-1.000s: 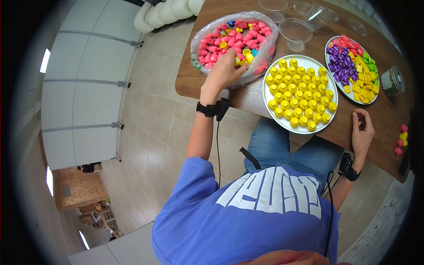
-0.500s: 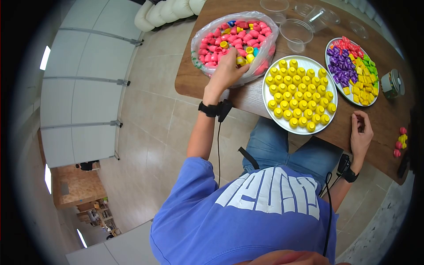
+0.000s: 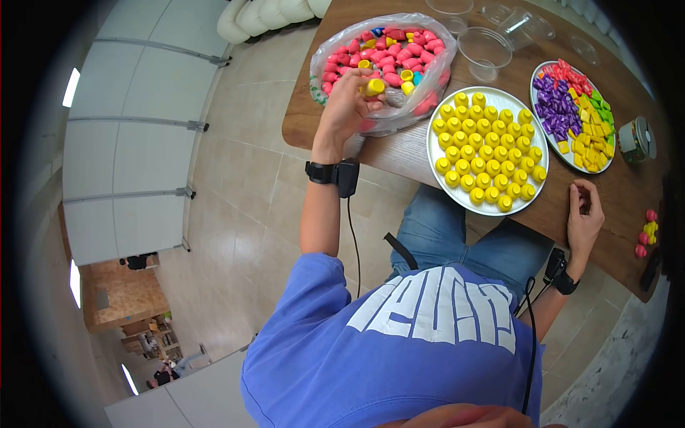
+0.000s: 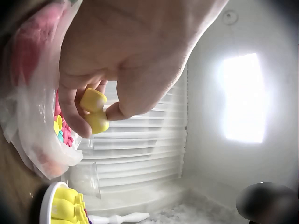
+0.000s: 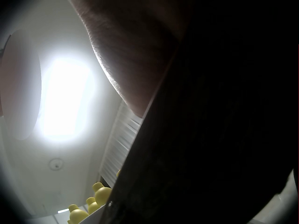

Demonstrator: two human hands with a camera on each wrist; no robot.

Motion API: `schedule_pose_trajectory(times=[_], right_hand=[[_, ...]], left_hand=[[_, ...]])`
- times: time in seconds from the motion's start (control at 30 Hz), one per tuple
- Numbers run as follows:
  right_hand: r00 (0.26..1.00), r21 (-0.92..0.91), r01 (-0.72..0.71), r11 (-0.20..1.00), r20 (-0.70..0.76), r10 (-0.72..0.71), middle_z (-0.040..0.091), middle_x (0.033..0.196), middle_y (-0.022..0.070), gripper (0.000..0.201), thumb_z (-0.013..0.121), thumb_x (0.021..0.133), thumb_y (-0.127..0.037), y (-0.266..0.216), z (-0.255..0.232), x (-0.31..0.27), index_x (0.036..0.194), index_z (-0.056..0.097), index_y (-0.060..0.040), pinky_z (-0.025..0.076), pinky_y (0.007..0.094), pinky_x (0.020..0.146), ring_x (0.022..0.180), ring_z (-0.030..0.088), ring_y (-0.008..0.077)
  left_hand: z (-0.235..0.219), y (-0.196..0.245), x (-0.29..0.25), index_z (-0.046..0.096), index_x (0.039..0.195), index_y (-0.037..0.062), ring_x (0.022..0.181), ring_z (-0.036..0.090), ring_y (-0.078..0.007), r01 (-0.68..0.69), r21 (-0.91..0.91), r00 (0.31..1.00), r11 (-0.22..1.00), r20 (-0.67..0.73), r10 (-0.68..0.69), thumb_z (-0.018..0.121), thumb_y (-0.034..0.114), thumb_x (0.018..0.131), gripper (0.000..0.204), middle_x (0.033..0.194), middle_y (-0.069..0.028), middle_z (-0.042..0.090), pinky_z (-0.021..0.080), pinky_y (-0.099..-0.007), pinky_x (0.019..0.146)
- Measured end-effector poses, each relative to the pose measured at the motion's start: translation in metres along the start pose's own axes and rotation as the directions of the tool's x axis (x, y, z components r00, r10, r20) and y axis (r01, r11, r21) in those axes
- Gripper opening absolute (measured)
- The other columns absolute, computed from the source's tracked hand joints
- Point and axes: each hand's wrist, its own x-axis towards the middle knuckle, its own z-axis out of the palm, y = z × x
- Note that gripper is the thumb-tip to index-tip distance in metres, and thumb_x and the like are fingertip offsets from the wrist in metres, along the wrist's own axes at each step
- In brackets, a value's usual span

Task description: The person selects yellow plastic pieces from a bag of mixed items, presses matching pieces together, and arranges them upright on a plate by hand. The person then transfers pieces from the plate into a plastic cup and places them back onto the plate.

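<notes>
In the head view my left hand [image 3: 343, 110] is over the near rim of a plastic bag [image 3: 323, 60] of pink, yellow and blue pieces. Its fingers and thumb hold a yellow piece [image 3: 374, 87]. The left wrist view shows two yellow pieces touching: the lower one [image 4: 98, 123] is pinched between thumb and finger, the upper one [image 4: 93, 100] lies against the curled fingers. My right hand [image 3: 585, 217] rests at the table's near edge, fingers loosely bent, no object visible in it. Between the hands a white plate [image 3: 434, 158] bears many upright yellow pieces.
Behind the right hand stands a plate [image 3: 536, 123] of purple, red, green and yellow wrapped pieces, with a lidded jar [image 3: 636, 138] beside it. Clear plastic cups [image 3: 485, 51] stand at the back. Small pink and yellow balls [image 3: 650, 228] lie at the far right.
My left hand has come up and back from the bag's contents, and a yellow piece now shows in its fingers. The right hand has stayed in place.
</notes>
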Motion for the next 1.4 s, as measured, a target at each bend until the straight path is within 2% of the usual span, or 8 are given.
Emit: schedule_pose_trajectory(times=[0.17,0.27,0.33,0.5,0.6,0.83,1.0,1.4], right_hand=[[1.000,-0.003,-0.016,1.000,0.005,0.016,0.059,0.085,-0.0059,0.013,0.070,0.100,-0.013,-0.002,0.000,0.000,0.108,0.070,-0.0027,0.039,0.0210,0.064,0.072,0.044,0.0034],[0.999,0.010,-0.036,0.999,0.008,0.036,0.064,0.085,-0.0015,0.011,0.070,0.099,-0.011,-0.009,-0.002,0.001,0.106,0.070,-0.0024,0.043,0.0225,0.066,0.072,0.050,0.0057],[0.999,0.000,-0.036,0.999,0.010,0.036,0.064,0.084,-0.0015,0.011,0.070,0.099,-0.011,-0.011,-0.002,0.000,0.106,0.070,-0.0024,0.043,0.0227,0.066,0.072,0.050,0.0057],[0.999,-0.005,-0.039,0.999,0.004,0.039,0.064,0.084,-0.0011,0.012,0.070,0.098,-0.011,-0.010,-0.002,0.000,0.106,0.070,-0.0023,0.043,0.0232,0.066,0.073,0.051,0.0062],[1.000,0.015,-0.029,0.999,-0.004,0.029,0.064,0.084,-0.0005,0.011,0.070,0.099,-0.011,-0.009,-0.002,0.000,0.106,0.070,-0.0023,0.044,0.0234,0.067,0.074,0.051,0.0066],[0.999,0.025,-0.043,0.999,0.004,0.043,0.065,0.085,0.0002,0.010,0.069,0.099,-0.010,-0.012,-0.002,0.001,0.106,0.070,-0.0026,0.044,0.0235,0.068,0.075,0.052,0.0071],[0.999,0.015,-0.045,0.999,0.004,0.045,0.065,0.085,0.0002,0.011,0.069,0.099,-0.010,-0.012,-0.002,0.002,0.106,0.070,-0.0027,0.044,0.0232,0.068,0.075,0.052,0.0068],[0.997,0.168,-0.019,0.986,-0.072,0.031,0.062,0.083,-0.0031,0.011,0.072,0.098,-0.009,-0.017,0.000,0.000,0.107,0.071,-0.0032,0.042,0.0216,0.065,0.072,0.049,0.0047]], left_hand=[[-0.009,0.005,0.012,0.058,0.110,0.0001,0.065,0.059,-0.0172,0.161,-0.355,0.986,0.921,0.107,-0.131,0.059,0.016,0.100,0.019,0.094,-0.0108,0.063,0.052,-0.0264,0.059],[-0.008,-0.002,0.021,0.062,0.105,-0.0015,0.069,0.063,-0.0157,0.025,0.059,0.994,0.998,0.105,-0.031,0.064,0.017,0.098,0.020,0.089,-0.0093,0.063,0.049,-0.0283,0.054],[0.020,-0.003,0.010,0.065,0.104,-0.0008,0.074,0.067,-0.0131,-0.185,0.817,0.978,0.547,0.095,0.188,0.067,0.017,0.098,0.019,0.084,-0.0083,0.065,0.049,-0.0303,0.051],[0.026,-0.014,0.019,0.069,0.114,0.0022,0.089,0.069,-0.0431,-0.489,0.859,0.861,0.150,0.449,0.240,0.068,0.009,0.091,0.024,0.097,-0.0254,0.071,0.055,-0.0480,0.079],[0.011,-0.024,0.027,0.069,0.117,0.0025,0.092,0.070,-0.0416,-0.487,0.873,0.859,0.034,0.472,0.200,0.067,0.010,0.092,0.026,0.097,-0.0245,0.072,0.054,-0.0479,0.080],[0.028,-0.007,0.009,0.069,0.116,0.0005,0.087,0.071,-0.0371,-0.455,0.876,0.853,0.160,0.377,0.361,0.075,0.016,0.092,0.030,0.093,-0.0237,0.072,0.055,-0.0428,0.078],[0.035,-0.010,0.001,0.067,0.117,-0.0011,0.074,0.062,-0.0174,-0.446,0.825,0.845,0.347,0.260,0.468,0.078,0.022,0.095,0.034,0.086,-0.0135,0.067,0.051,-0.0299,0.070],[0.088,-0.021,-0.027,0.063,0.121,-0.0003,0.072,0.054,-0.0050,-0.294,0.493,0.932,0.819,0.338,0.131,0.072,0.022,0.101,0.031,0.087,0.0009,0.060,0.045,-0.0228,0.062]])
